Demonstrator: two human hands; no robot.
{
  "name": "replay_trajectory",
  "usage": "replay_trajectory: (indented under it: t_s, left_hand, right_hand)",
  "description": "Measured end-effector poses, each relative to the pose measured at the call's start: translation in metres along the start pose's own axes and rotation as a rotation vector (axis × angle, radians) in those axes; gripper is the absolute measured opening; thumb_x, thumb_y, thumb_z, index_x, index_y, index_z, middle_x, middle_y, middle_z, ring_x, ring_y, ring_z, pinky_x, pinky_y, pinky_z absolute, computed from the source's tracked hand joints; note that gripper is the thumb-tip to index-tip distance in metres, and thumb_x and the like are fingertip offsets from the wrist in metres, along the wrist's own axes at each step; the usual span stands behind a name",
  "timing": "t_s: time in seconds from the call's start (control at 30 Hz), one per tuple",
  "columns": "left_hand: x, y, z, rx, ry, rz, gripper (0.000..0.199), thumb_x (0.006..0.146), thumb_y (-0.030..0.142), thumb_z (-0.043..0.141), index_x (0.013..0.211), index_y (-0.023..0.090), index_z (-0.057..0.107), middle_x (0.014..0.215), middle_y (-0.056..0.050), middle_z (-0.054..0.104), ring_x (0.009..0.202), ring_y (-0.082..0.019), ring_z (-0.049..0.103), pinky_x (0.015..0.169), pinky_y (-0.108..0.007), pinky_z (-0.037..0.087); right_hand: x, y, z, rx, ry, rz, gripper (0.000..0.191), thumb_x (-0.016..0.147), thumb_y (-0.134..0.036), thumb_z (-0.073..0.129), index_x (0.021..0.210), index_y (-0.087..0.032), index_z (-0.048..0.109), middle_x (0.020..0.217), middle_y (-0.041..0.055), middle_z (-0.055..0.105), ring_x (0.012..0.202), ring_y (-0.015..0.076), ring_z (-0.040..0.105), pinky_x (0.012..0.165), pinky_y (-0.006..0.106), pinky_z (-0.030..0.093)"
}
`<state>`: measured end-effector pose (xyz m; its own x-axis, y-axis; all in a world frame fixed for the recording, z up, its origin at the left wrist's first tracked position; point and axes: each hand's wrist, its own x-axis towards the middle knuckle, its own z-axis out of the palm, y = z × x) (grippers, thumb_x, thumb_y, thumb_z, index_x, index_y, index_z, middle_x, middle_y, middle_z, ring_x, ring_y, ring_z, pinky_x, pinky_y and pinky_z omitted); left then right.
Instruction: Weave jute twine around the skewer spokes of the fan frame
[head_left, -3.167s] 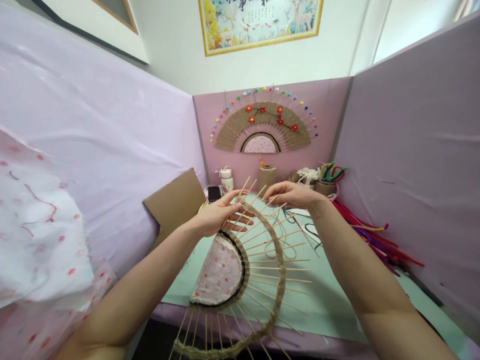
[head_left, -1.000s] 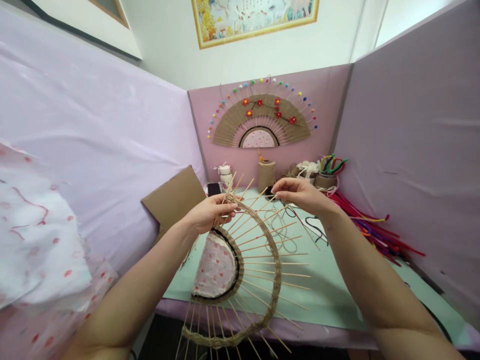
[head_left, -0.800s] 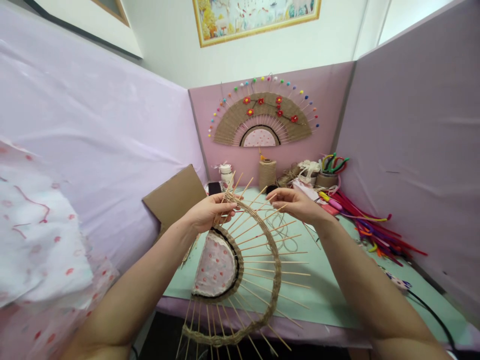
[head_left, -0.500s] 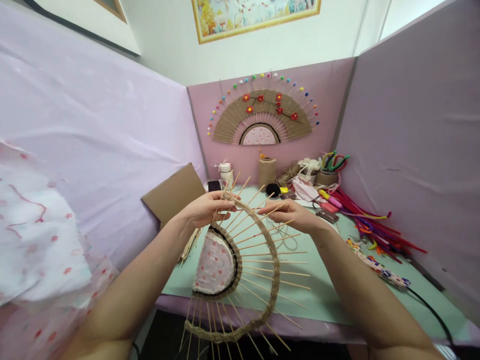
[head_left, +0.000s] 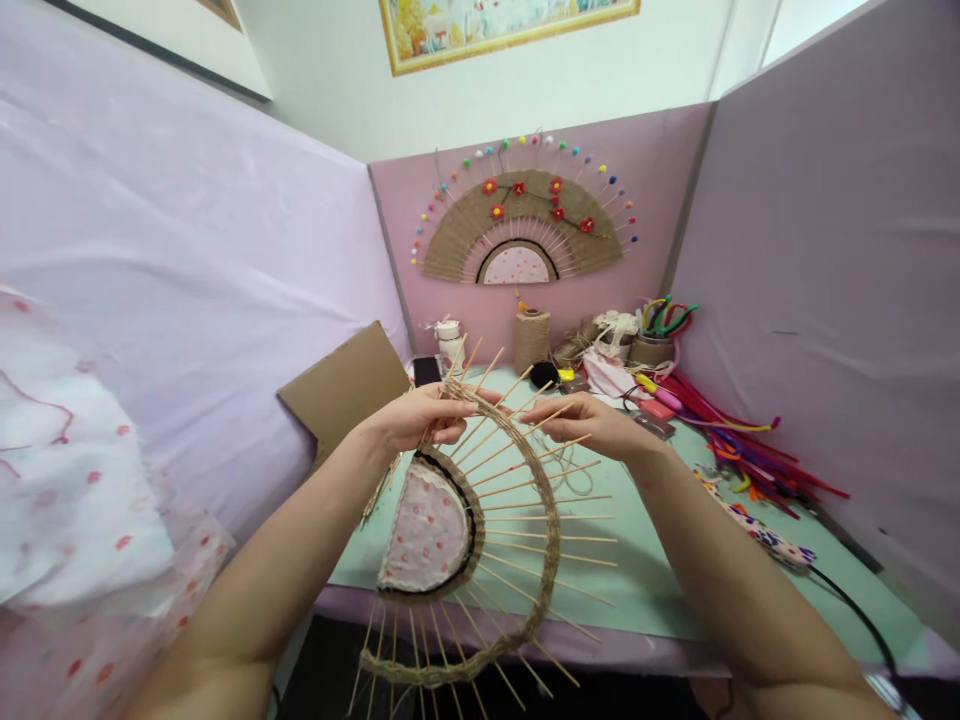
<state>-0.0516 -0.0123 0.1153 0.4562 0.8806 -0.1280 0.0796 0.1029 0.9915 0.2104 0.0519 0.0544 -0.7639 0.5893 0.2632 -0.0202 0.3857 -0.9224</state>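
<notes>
A half-round fan frame of thin wooden sticks, with a woven twine band across them, is held up over the table's front edge. Its inner half-disc is covered in pink spotted cloth with a black border. My left hand grips the upper end of the band and its sticks, the fingers reaching behind. At the band's upper right, my right hand has thumb and fingers pinched together; what they hold is too small to make out. Loose loops of twine hang below it.
A finished fan hangs on the pink back panel. Behind my hands stand a twine spool and a white jar. Coloured pipe cleaners and a patterned glue gun with a cord lie right. Cardboard leans left.
The thin reddish line that showed between my hands is mostly out of sight. My left fingers have curled in, with fingertips showing behind the band. The fan frame has shifted only slightly.
</notes>
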Motion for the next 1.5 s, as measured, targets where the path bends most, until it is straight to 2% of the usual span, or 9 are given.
replay_trajectory:
  t_s: [0.13, 0.3, 0.47, 0.63, 0.8, 0.93, 1.1, 1.27, 1.5]
  left_hand:
    - [-0.003, 0.000, 0.002, -0.018, 0.011, 0.013, 0.038, 0.076, 0.024, 0.071, 0.113, 0.018, 0.070, 0.093, -0.012, 0.072, 0.039, 0.000, 0.035, 0.037, -0.018, 0.018]
    - [-0.004, -0.001, 0.001, -0.068, 0.024, 0.028, 0.036, 0.077, 0.021, 0.070, 0.113, 0.021, 0.070, 0.099, -0.011, 0.071, 0.039, 0.001, 0.037, 0.037, -0.018, 0.019]
    - [-0.006, -0.002, -0.002, -0.095, 0.034, 0.001, 0.043, 0.078, 0.019, 0.070, 0.120, 0.017, 0.065, 0.069, -0.004, 0.067, 0.038, -0.001, 0.035, 0.038, -0.018, 0.019]
    - [-0.006, -0.004, -0.005, -0.121, 0.016, 0.017, 0.042, 0.079, 0.018, 0.069, 0.121, 0.015, 0.064, 0.063, -0.004, 0.066, 0.037, -0.002, 0.035, 0.038, -0.019, 0.018]
    - [-0.008, -0.008, -0.010, -0.141, 0.018, 0.040, 0.041, 0.080, 0.017, 0.067, 0.121, 0.016, 0.064, 0.099, -0.015, 0.072, 0.039, 0.000, 0.036, 0.038, -0.018, 0.020]
    - [-0.010, -0.010, -0.013, -0.143, 0.036, 0.037, 0.037, 0.081, 0.017, 0.065, 0.118, 0.018, 0.067, 0.125, -0.018, 0.063, 0.039, 0.002, 0.036, 0.038, -0.018, 0.021]
    - [-0.012, -0.011, -0.014, -0.159, 0.042, 0.037, 0.036, 0.081, 0.016, 0.064, 0.117, 0.018, 0.068, 0.123, -0.019, 0.064, 0.038, 0.003, 0.035, 0.038, -0.018, 0.022]
    - [-0.014, -0.013, -0.017, -0.176, 0.061, 0.028, 0.038, 0.081, 0.015, 0.064, 0.119, 0.017, 0.067, 0.116, -0.019, 0.068, 0.037, 0.002, 0.034, 0.036, -0.018, 0.022]
    - [-0.016, -0.018, -0.022, -0.205, 0.059, 0.043, 0.035, 0.082, 0.016, 0.064, 0.116, 0.015, 0.067, 0.106, -0.016, 0.071, 0.037, 0.001, 0.034, 0.036, -0.016, 0.025]
  right_hand:
    - [-0.003, -0.005, -0.005, -0.023, 0.020, 0.009, 0.033, 0.078, -0.043, 0.069, 0.102, -0.021, 0.074, 0.108, 0.0074, 0.069, 0.094, 0.0196, 0.059, 0.075, 0.030, 0.045]
    - [-0.007, -0.005, -0.013, -0.068, 0.018, 0.051, 0.032, 0.077, -0.045, 0.069, 0.096, -0.019, 0.074, 0.098, 0.0065, 0.069, 0.085, 0.0173, 0.059, 0.071, 0.029, 0.044]
    - [-0.010, -0.011, -0.022, -0.108, 0.224, 0.050, 0.036, 0.074, -0.048, 0.070, 0.091, -0.017, 0.072, 0.079, 0.0037, 0.065, 0.067, 0.0129, 0.052, 0.061, 0.027, 0.040]
    - [-0.013, -0.031, -0.013, -0.207, 0.387, -0.083, 0.032, 0.078, -0.047, 0.066, 0.087, -0.016, 0.069, 0.077, 0.0035, 0.063, 0.068, 0.0137, 0.053, 0.062, 0.027, 0.042]
    - [-0.021, -0.035, -0.007, -0.333, 0.308, -0.226, 0.024, 0.083, -0.041, 0.063, 0.086, -0.018, 0.070, 0.085, 0.0055, 0.064, 0.077, 0.0158, 0.057, 0.067, 0.028, 0.044]
    - [-0.024, -0.026, -0.017, -0.289, 0.226, -0.171, 0.022, 0.083, -0.040, 0.065, 0.087, -0.019, 0.072, 0.087, 0.0058, 0.064, 0.082, 0.0162, 0.057, 0.071, 0.028, 0.044]
    - [-0.012, 0.006, -0.021, 0.100, 0.126, 0.021, 0.027, 0.075, -0.042, 0.072, 0.088, -0.018, 0.073, 0.075, 0.0010, 0.059, 0.059, 0.0077, 0.045, 0.051, 0.022, 0.033]
    - [0.003, 0.044, -0.005, 0.474, 0.046, 0.055, 0.025, 0.068, -0.033, 0.080, 0.085, -0.017, 0.073, 0.062, -0.0047, 0.051, 0.051, 0.0040, 0.038, 0.050, 0.020, 0.030]
    - [0.005, 0.048, 0.017, 0.407, -0.056, 0.183, 0.030, 0.069, -0.028, 0.078, 0.099, -0.022, 0.073, 0.080, -0.0006, 0.063, 0.059, 0.0050, 0.045, 0.052, 0.019, 0.034]
